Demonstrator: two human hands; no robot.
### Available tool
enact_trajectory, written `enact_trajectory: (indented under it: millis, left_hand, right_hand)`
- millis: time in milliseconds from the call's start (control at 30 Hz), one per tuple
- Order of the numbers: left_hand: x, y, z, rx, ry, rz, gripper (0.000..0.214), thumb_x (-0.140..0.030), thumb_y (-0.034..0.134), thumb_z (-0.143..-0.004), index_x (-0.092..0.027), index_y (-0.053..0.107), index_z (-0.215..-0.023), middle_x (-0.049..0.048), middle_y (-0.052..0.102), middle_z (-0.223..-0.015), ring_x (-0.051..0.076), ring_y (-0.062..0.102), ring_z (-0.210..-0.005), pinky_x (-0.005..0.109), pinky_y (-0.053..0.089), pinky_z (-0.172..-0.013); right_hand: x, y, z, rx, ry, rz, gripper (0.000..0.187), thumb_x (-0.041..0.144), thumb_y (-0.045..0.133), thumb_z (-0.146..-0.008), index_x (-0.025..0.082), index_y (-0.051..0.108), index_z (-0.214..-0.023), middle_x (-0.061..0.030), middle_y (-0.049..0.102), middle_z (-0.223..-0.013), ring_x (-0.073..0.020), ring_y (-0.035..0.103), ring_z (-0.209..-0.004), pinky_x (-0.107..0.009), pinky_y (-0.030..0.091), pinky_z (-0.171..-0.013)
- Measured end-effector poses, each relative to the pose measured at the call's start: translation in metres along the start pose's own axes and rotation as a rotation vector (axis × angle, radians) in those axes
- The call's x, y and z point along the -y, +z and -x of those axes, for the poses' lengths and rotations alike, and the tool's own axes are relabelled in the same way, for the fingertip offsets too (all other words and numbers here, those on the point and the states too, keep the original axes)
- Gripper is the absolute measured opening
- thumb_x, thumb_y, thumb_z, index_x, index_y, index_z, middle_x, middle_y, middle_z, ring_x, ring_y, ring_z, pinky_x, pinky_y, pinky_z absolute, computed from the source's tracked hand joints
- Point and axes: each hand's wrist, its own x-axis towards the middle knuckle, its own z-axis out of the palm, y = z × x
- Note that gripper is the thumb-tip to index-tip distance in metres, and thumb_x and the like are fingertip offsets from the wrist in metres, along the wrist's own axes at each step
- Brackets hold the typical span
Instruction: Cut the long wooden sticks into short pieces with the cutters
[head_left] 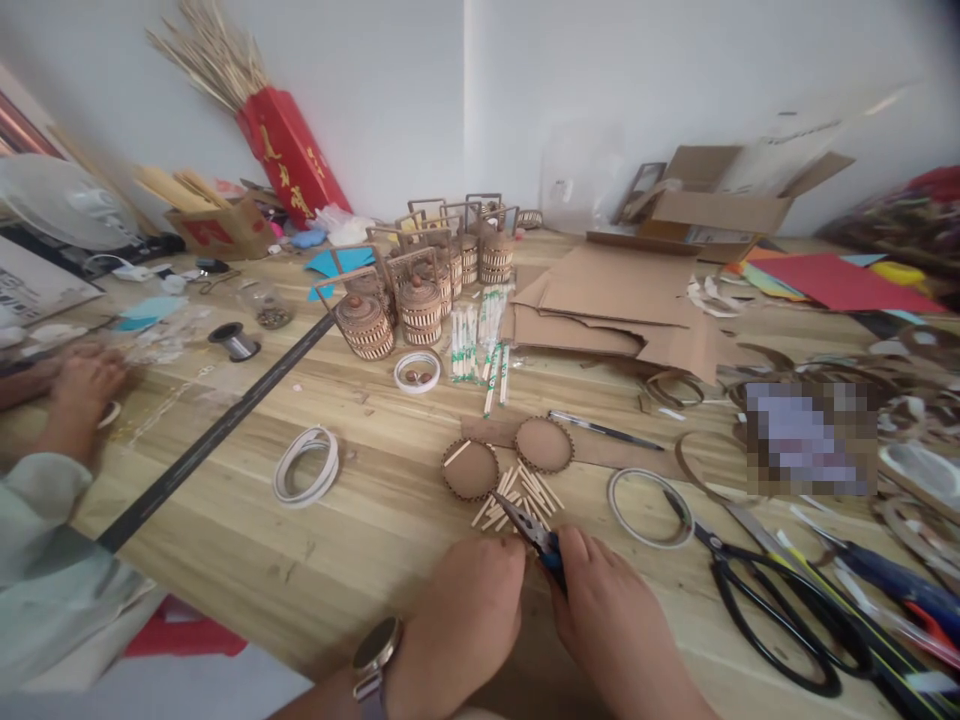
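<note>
My right hand [611,610] grips small blue-handled pliers [534,532] near the table's front edge, their jaws pointing up-left at a heap of short wooden sticks [519,494]. My left hand [469,610], with a watch on its wrist, is closed right beside the pliers' jaws; what its fingers pinch is hidden. Just beyond the sticks lie two round cardboard discs with notched rims [470,469] [544,444].
Black scissors [772,610] and a tape ring [649,506] lie to the right. Small stick-walled baskets [420,305], chopstick packets [476,345], cardboard sheets [615,300], a long black ruler [217,430] and a white ring [306,468] cover the table. Another person's hand [79,390] rests at far left.
</note>
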Motion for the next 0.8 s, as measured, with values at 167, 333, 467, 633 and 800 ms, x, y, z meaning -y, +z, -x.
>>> enact_trajectory:
  millis: [167, 333, 467, 633, 800]
  left_hand:
    - [-0.003, -0.002, -0.001, 0.011, -0.025, -0.217, 0.039, -0.009, 0.029, -0.09, -0.012, 0.065, -0.105, 0.0208, 0.07, -0.093, 0.038, 0.068, -0.087, 0.045, 0.049, -0.071]
    - [-0.006, -0.004, -0.002, 0.017, -0.047, -0.231, 0.038, -0.006, 0.032, -0.087, -0.012, 0.064, -0.105, 0.0192, 0.071, -0.094, 0.034, 0.069, -0.087, 0.042, 0.051, -0.072]
    - [-0.007, -0.005, -0.001, 0.003, -0.052, -0.272, 0.037, -0.003, 0.034, -0.085, -0.014, 0.064, -0.105, 0.0157, 0.072, -0.094, 0.031, 0.069, -0.086, 0.039, 0.052, -0.073]
    - [-0.01, -0.003, -0.002, 0.005, -0.077, -0.312, 0.04, -0.001, 0.033, -0.083, -0.016, 0.064, -0.105, 0.0126, 0.072, -0.094, 0.029, 0.069, -0.086, 0.038, 0.052, -0.072]
    - [-0.007, 0.002, -0.005, -0.068, -0.079, -0.258, 0.035, -0.012, 0.031, -0.092, -0.017, 0.064, -0.103, 0.0144, 0.072, -0.091, 0.029, 0.068, -0.083, 0.037, 0.049, -0.069]
  right_hand:
    - [0.001, -0.002, -0.003, 0.023, 0.009, 0.005, 0.028, -0.004, 0.051, -0.071, 0.022, 0.048, -0.08, -0.0046, 0.068, -0.07, -0.0257, 0.068, -0.064, -0.031, 0.037, -0.058]
    - [0.002, -0.005, -0.006, 0.054, 0.034, 0.01, 0.027, -0.004, 0.052, -0.073, 0.022, 0.05, -0.081, -0.0044, 0.07, -0.074, -0.024, 0.069, -0.068, -0.03, 0.036, -0.06]
    - [0.003, -0.008, -0.01, 0.11, 0.057, 0.022, 0.024, -0.002, 0.054, -0.075, 0.022, 0.051, -0.08, -0.0045, 0.071, -0.074, -0.0239, 0.07, -0.069, -0.029, 0.034, -0.058]
    - [0.008, -0.011, -0.014, 0.164, 0.095, 0.036, 0.024, -0.003, 0.054, -0.076, 0.02, 0.053, -0.08, -0.0054, 0.071, -0.076, -0.0252, 0.07, -0.071, -0.031, 0.035, -0.058]
    - [0.007, -0.015, -0.02, 0.188, 0.103, -0.005, 0.021, -0.001, 0.05, -0.08, 0.02, 0.053, -0.08, -0.0092, 0.07, -0.079, -0.0276, 0.069, -0.078, -0.032, 0.04, -0.063]
